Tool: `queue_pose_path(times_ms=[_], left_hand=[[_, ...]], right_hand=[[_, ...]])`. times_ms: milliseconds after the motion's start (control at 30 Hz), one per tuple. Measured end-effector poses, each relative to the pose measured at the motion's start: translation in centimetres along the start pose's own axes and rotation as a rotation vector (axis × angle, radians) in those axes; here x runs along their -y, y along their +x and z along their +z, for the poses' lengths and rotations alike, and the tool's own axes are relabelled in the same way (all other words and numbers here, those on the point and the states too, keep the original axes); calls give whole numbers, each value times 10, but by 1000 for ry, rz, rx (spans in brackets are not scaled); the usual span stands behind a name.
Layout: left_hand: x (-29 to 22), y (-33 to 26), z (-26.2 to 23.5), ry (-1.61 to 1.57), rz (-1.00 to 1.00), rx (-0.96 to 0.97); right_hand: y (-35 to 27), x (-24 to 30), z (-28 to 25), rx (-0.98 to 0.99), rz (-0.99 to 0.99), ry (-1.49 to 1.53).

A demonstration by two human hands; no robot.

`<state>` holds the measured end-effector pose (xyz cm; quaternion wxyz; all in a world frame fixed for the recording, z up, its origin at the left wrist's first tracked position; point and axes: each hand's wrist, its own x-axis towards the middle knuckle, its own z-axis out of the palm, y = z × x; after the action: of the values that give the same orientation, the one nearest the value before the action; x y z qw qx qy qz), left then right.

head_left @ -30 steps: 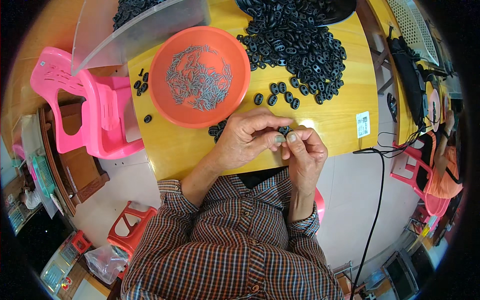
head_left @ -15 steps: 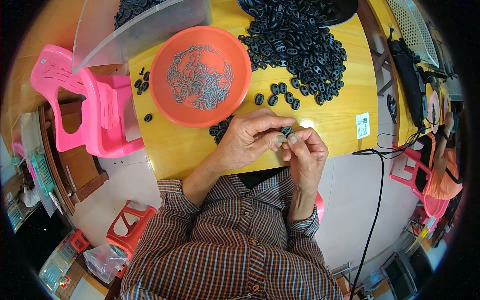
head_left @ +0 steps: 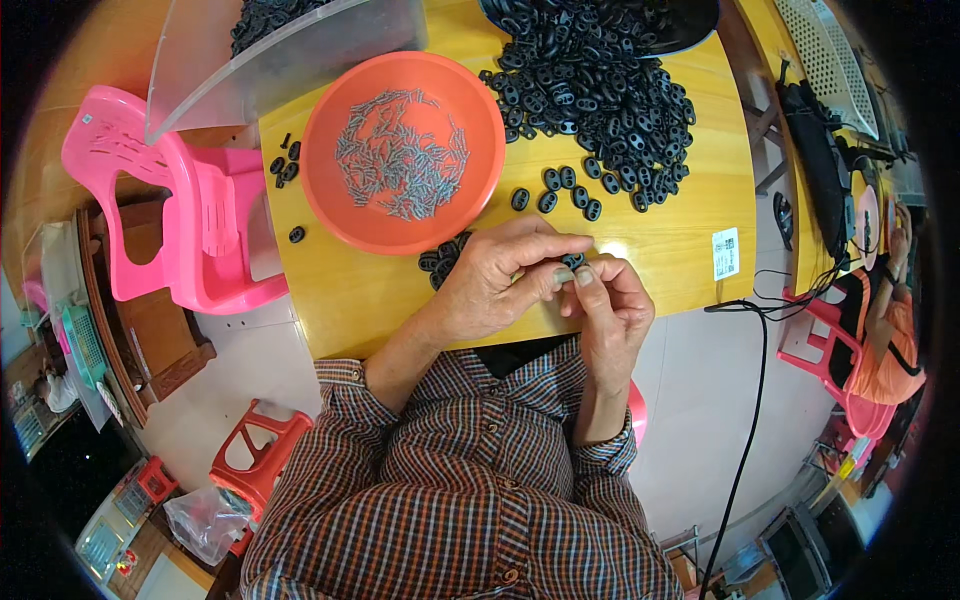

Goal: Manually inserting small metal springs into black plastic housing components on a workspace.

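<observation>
My left hand (head_left: 488, 275) and my right hand (head_left: 612, 310) meet above the near edge of the yellow table. A small black oval cord lock (head_left: 573, 260) is pinched between them, partly covered by the fingertips. The left thumb and index finger lie along it, while the right thumb and fingers press together at its near side. Whether the right fingers also hold a tiny part is hidden. Beyond my left wrist sits a small cluster of cord locks (head_left: 430, 262). An orange basin (head_left: 318, 190) holds many thin grey metal pieces that look like springs.
A large heap of black cord locks (head_left: 600, 105) covers the far right of the table (head_left: 700, 220), with several loose ones (head_left: 547, 202) before it. A clear plastic bin (head_left: 290, 75) stands far left, beside a pink chair (head_left: 215, 230). Another person (head_left: 885, 350) sits far right.
My hands stay nearly in place around the cord lock, with only a slight shift of the right fingers. The view has moved a little.
</observation>
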<state>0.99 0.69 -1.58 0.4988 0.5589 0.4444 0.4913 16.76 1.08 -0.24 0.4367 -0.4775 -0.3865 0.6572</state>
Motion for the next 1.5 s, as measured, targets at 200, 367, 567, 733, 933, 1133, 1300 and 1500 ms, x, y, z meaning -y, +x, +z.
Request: queue_pose_path(times_ms=[200,367,567,733,933,1133,1300,1500], left_hand=[[-2,-1,3,-140,-91,1],[0,-2,5,-193,-97,-24],[0,-2,5,-174,-83,-18],[0,-1,4,-187,-74,-12],[-2,-1,2,-146,-79,-24],[-1,-1,0,-116,-63,-23],[2,-2,0,-68,-28,-23],[2,-3,-7,-82,-11,33]], right_hand=[[-1,-3,0,-28,-18,17],[-2,-4,2,-63,0,34],[-2,-6,1,-66,-26,37],[-2,-5,2,-74,-24,24],[-1,-1,1,-33,5,31],[0,3,0,1,25,21],[1,1,-6,40,31,37],[1,2,-11,79,76,-33]])
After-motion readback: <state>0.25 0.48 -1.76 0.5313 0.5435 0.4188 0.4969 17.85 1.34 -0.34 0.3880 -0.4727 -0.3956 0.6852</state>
